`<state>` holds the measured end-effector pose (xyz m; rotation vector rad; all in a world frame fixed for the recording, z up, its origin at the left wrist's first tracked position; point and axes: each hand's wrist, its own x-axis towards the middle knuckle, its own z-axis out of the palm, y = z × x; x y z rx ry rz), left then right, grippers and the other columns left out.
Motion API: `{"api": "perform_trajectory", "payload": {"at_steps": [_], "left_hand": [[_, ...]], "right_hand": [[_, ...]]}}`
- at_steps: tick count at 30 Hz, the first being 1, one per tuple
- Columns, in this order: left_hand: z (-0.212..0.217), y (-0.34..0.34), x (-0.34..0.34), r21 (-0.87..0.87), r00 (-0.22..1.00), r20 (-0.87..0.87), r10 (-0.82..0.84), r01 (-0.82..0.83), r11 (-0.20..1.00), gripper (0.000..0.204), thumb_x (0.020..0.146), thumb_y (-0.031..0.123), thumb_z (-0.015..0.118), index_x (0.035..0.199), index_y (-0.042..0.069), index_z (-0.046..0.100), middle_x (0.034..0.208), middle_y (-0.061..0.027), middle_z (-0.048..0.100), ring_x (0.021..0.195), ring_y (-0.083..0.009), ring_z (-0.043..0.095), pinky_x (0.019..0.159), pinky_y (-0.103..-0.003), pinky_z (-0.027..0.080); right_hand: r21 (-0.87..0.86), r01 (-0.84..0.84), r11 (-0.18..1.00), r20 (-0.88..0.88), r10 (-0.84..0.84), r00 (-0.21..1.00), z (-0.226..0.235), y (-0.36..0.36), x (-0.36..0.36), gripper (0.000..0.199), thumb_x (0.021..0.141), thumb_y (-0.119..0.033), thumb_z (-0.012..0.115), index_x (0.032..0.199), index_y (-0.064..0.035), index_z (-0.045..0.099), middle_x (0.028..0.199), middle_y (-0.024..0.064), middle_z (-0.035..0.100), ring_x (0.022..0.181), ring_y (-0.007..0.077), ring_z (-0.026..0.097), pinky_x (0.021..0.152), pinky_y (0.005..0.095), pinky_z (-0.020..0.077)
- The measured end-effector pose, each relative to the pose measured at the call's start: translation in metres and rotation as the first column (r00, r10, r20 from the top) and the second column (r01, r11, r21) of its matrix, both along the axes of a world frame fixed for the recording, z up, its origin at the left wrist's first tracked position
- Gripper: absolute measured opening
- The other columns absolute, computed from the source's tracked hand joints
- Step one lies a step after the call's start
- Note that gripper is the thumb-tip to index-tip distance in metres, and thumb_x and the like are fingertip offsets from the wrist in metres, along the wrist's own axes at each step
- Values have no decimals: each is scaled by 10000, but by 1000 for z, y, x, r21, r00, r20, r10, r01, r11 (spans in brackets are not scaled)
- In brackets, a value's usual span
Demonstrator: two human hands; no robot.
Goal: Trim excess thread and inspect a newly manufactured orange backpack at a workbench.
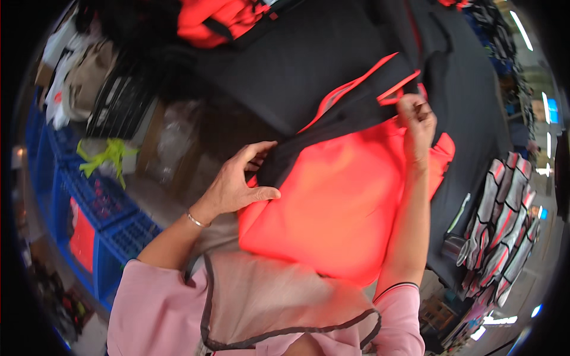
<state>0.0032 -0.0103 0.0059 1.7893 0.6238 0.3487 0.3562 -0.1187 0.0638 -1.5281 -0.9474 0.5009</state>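
Starting at the left, we see blue plastic crates [98, 207] stacked on the floor, one with something red inside and a tangle of yellow-green strapping [107, 155] lying above them. Beside these stands a dark wire basket [122, 104] and a clear plastic bag [172, 139].

Moving in, our left hand [237, 184] is partly closed: the thumb presses down on the bright orange-red garment [338, 207] while the fingers curl over the edge of its black panel [332, 121], pinning that corner. A thin bracelet [195, 220] sits on the wrist.

The garment itself lies across the near edge of the dark tabletop [297, 65], its lower part hanging toward our apron. The orange portion looks laid fairly flat; the black panel with orange trim runs diagonally across it, drawn tight between the two hands.

Our right hand [417, 115] is closed in a pinch on the upper end of that panel, at the orange trim, lifted slightly off the tabletop.

We judge the work about midway: the piece is spread and held at two points, but the black part is not yet laid down smooth or folded.

Farther right, a stack of grey, black and red patterned pieces [502, 219] rests at the tabletop's edge, untouched. More orange fabric [219, 21] sits at the far side.
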Motion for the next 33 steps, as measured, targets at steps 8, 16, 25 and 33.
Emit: {"api": "perform_trajectory", "payload": {"at_steps": [8, 16, 25, 33], "left_hand": [[-6, -8, -24, -274, 978, -98, -187, 154, 949, 1262, 591, 525, 905, 1430, -187, 285, 1466, -336, 394, 1408, -377, 373, 1168, -394, 298], [6, -23, -19, -93, 994, 37, 101, -97, 991, 835, 637, 218, 918, 1299, -88, 510, 1236, -188, 637, 1136, -242, 623, 998, -343, 475], [1, -34, -9, 40, 959, 87, 269, -273, 961, 687, 638, 128, 904, 1216, -52, 579, 1113, -163, 695, 1013, -218, 678, 909, -317, 527], [15, -20, -16, -21, 986, 107, 130, -128, 992, 783, 710, 239, 879, 1323, -90, 519, 1236, -204, 642, 1138, -257, 633, 977, -331, 489]], "right_hand": [[33, 59, 998, -37, -58, 998, -28, 45, 10, 195, 941, -217, 689, 925, -26, 657, 734, -44, 541, 613, 49, 460, 568, 224, 363], [-63, 100, 993, -96, -105, 990, -34, 69, 18, 209, 941, -239, 697, 984, -35, 696, 654, -54, 504, 568, 38, 424, 510, 216, 319], [-102, 233, 967, 151, -216, 965, 9, 62, -31, 290, 952, -235, 687, 1150, -23, 677, 787, -36, 541, 733, 47, 468, 654, 218, 377], [-352, -89, 932, 354, 220, 909, 44, 1, -166, 412, 878, -178, 756, 1225, -26, 592, 1003, 82, 652, 871, 167, 645, 814, 295, 517]]}}
